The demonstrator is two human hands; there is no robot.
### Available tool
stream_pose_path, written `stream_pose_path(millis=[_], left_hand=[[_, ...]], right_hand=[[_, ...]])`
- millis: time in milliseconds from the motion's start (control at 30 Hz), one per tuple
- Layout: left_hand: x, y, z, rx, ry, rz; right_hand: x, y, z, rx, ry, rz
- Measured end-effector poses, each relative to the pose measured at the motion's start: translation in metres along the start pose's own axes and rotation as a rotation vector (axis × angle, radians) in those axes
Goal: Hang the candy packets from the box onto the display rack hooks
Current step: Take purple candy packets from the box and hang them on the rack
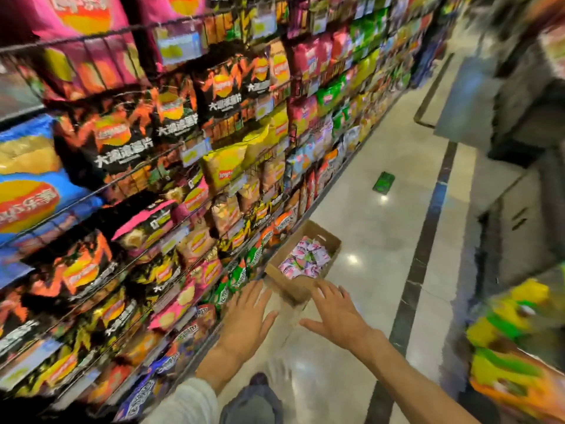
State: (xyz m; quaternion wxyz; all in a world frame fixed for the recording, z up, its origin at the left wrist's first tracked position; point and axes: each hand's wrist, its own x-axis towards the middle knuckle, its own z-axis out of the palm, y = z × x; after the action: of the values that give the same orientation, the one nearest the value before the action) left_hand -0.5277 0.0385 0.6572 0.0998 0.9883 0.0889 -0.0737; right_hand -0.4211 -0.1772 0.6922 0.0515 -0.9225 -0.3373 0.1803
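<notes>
A brown cardboard box (328, 240) sits on the shiny floor beside the foot of the shelving. It holds a heap of pink and white candy packets (304, 261). My left hand (249, 316) hovers just short of the box's near left corner, fingers spread, holding nothing. My right hand (336, 313) is stretched out near the box's near right corner, also spread and empty. Both hands are apart from the box. No display hooks can be made out in this blurred view.
Wire shelves (137, 154) packed with chip bags fill the left side of the aisle. A green flat item (383, 182) lies on the floor further down. Grey fixtures and blurred yellow-green bags (507, 341) stand on the right. A dark strip runs along the floor.
</notes>
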Motion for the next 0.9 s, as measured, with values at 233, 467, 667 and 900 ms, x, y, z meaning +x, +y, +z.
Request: stream_pose_path(millis=[233, 467, 667, 900], left_hand=[[0.13, -0.016, -0.016, 0.025, -0.039, 0.147], [0.233, -0.017, -0.026, 0.033, -0.174, 0.206], [0.34, -0.012, -0.012, -0.036, -0.165, 0.188], [0.454, 0.001, 0.017, -0.131, -0.185, 0.076]], right_hand=[[0.076, 0.046, -0.033, 0.053, 0.017, 0.109], [0.158, 0.09, -0.033, 0.073, -0.005, 0.211], [0.251, 0.155, -0.041, 0.088, -0.069, 0.188], [0.36, 0.236, -0.055, 0.174, -0.186, 0.133]])
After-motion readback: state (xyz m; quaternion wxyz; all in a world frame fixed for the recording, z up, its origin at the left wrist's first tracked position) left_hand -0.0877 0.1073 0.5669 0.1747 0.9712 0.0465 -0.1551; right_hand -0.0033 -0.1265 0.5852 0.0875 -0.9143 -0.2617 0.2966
